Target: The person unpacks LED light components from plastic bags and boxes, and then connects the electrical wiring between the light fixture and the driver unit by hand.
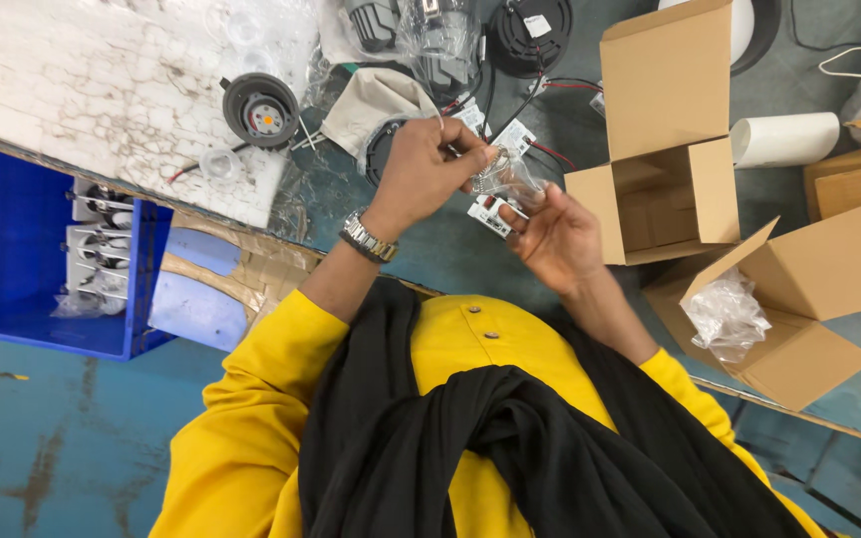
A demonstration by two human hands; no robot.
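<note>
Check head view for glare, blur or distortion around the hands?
Head view: even, soft light; both hands, left hand and right hand, slightly motion-soft; the clear crinkled plastic bag they hold shows specular glare, hiding its contents; wide-angle bending at the open brown cardboard box.

The scene is seen from a single camera worn on the head, pointed almost straight down. The wearer's own shoulders and chest fill the bottom of the frame, close to the lens. The bench (421, 254) is viewed from above, its near edge running diagonally from upper left to lower right. Floor is shown at lower left. No second view is provided.
</note>
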